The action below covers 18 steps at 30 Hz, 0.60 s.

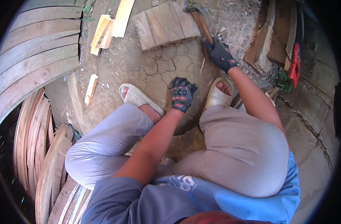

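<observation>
- A hammer (199,20) with a brown wooden handle lies slanted at the top of the view, its dark metal head resting at the far corner of a wooden block (166,24) made of several flat boards side by side.
- The right hand (220,55), in a black glove with red marks, grips the near end of the hammer's handle; its fingers are clenched around the wood.
- The left hand (182,94), in a matching glove, hangs between the knees over the cracked dirt ground (155,67), fingers curled into a loose fist and grasping nothing that can be seen.
- The wooden block sits on the ground just ahead of the feet, which wear pale open sandals (138,98).
- Left of the block lie a few pale wood offcuts (107,28), and one small piece (91,89) lies alone nearer the left foot.
- Along the left edge stand stacks of curved wooden slats (36,59).
- At the right, a red-handled tool (294,63) leans beside more planks.
</observation>
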Motion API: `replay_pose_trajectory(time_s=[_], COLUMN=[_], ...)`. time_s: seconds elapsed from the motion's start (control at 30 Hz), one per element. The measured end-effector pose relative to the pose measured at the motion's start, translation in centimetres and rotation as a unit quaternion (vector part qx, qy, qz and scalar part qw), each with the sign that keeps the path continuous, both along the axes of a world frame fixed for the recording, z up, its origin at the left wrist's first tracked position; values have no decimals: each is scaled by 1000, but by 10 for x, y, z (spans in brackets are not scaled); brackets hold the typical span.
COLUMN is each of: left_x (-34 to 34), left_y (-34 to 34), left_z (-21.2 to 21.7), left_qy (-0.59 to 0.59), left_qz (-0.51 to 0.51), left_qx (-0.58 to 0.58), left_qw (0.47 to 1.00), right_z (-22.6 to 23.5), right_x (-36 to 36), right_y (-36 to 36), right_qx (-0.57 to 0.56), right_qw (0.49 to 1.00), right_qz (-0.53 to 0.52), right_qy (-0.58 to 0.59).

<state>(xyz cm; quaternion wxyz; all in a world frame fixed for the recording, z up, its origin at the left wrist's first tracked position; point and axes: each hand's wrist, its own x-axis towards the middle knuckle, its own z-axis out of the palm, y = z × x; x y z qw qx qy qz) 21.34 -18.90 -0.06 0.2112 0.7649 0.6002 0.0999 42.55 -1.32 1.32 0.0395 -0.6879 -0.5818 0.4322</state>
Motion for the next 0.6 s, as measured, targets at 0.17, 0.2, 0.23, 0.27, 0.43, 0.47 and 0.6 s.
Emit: replay_pose_trajectory(time_s=[0.17,0.2,0.23,0.27,0.43,0.47,0.6], left_x=[-3,-8,-11,-13,-30,-31,-44], left_y=[34,50,66,83,173,187,228], left_z=[19,22,27,31,60,64,50], left_qy=[-57,-88,-118,-147,-145,-129,42], left_qz=[99,81,100,118,104,64,-37], left_qx=[14,29,31,32,-63,-44,113], left_qw=[993,992,988,981,982,989,992], right_z=[-4,-7,-8,-7,2,0,3], right_x=[1,2,2,2,2,3,2], right_y=[0,-3,-4,-4,-1,-2,1], right_qx=[4,14,23,16,8,6,6], right_qw=[1000,1000,999,999,999,999,998], right_qz=[-1,-8,-13,-10,-9,-16,-19], right_qy=[21,24,29,27,34,42,57])
